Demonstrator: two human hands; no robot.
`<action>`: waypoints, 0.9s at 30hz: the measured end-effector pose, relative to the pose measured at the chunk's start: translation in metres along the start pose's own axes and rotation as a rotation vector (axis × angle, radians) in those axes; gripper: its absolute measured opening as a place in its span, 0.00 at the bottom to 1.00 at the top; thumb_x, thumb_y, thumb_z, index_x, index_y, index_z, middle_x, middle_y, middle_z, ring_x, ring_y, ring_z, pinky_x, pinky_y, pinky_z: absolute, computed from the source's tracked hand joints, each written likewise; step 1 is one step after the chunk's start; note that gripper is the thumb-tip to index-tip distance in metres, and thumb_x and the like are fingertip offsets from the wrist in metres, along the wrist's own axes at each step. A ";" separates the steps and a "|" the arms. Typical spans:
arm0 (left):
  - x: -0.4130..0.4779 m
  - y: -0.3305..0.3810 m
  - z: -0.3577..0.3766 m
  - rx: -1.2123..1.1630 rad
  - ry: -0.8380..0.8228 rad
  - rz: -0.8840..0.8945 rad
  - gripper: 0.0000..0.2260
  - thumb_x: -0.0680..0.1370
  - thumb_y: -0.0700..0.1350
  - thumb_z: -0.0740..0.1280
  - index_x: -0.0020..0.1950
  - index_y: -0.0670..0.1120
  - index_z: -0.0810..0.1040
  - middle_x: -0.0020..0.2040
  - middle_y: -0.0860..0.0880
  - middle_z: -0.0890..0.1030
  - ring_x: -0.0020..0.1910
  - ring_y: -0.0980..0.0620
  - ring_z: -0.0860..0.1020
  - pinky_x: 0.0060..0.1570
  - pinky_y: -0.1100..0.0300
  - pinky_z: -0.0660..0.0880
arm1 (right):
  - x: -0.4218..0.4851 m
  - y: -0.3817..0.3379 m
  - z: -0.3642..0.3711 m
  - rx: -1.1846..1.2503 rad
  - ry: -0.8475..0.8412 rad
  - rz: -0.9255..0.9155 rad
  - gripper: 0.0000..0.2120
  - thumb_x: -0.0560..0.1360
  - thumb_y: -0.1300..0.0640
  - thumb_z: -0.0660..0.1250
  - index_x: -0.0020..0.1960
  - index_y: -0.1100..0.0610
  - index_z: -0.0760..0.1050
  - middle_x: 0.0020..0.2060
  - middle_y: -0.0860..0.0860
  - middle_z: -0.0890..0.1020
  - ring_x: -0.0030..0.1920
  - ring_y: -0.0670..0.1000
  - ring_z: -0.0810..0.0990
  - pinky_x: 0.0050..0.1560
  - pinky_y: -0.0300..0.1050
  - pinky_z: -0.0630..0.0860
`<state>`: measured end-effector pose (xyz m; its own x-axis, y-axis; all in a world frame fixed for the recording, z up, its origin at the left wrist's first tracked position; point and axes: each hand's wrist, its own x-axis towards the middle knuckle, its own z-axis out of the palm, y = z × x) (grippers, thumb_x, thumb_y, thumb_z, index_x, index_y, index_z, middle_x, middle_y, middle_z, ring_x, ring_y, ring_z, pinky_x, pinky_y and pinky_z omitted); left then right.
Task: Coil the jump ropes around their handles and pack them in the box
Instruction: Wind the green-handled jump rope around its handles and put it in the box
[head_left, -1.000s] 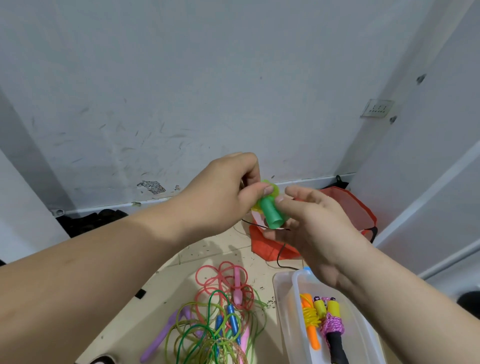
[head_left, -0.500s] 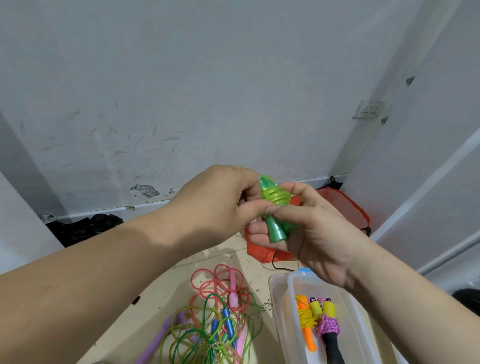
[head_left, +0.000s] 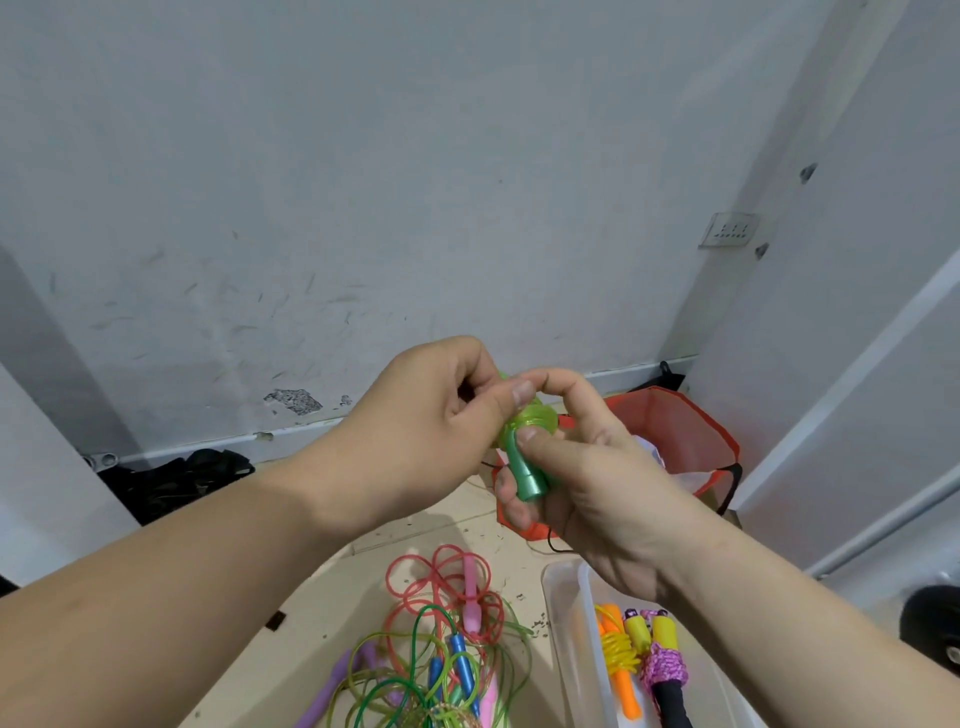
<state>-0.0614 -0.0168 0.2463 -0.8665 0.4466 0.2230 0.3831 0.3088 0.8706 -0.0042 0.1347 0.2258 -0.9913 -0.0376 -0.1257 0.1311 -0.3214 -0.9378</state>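
— Where is the green jump rope (head_left: 525, 470) held?
— It is gripped in the curled right hand (head_left: 602, 488) and pinched at its coil by the left hand (head_left: 426, 431), in free air above the far edge of the box (head_left: 563, 623).

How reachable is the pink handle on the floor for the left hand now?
Likely not yet: left hand pinches the green rope with the right hand. Pink handle lies uncovered below; path looks free once released.

Tangled ropes (head_left: 441, 649) clutter the floor (head_left: 332, 587) just beside the open box (head_left: 563, 623).
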 end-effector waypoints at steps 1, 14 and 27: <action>0.000 0.001 -0.001 -0.023 -0.013 -0.025 0.14 0.81 0.50 0.68 0.44 0.41 0.75 0.28 0.43 0.77 0.25 0.47 0.77 0.27 0.61 0.70 | -0.001 -0.001 0.000 0.042 -0.025 0.021 0.17 0.82 0.72 0.58 0.61 0.53 0.74 0.43 0.62 0.75 0.34 0.58 0.77 0.32 0.48 0.71; 0.005 -0.009 0.003 -0.100 -0.092 -0.172 0.07 0.82 0.43 0.67 0.49 0.39 0.74 0.35 0.41 0.83 0.31 0.46 0.83 0.31 0.55 0.81 | 0.004 -0.001 -0.008 0.121 0.136 0.073 0.17 0.80 0.71 0.57 0.61 0.54 0.74 0.47 0.65 0.79 0.38 0.58 0.81 0.34 0.49 0.73; 0.001 -0.017 0.003 -0.013 -0.205 -0.290 0.06 0.80 0.41 0.70 0.45 0.41 0.83 0.35 0.41 0.83 0.31 0.50 0.82 0.35 0.54 0.82 | 0.005 0.000 -0.004 0.093 0.213 0.086 0.12 0.77 0.57 0.73 0.55 0.52 0.71 0.42 0.58 0.77 0.30 0.52 0.72 0.24 0.40 0.64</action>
<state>-0.0674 -0.0192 0.2306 -0.8560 0.5015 -0.1252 0.1256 0.4367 0.8908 -0.0093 0.1387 0.2236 -0.9519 0.1288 -0.2780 0.2037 -0.4118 -0.8882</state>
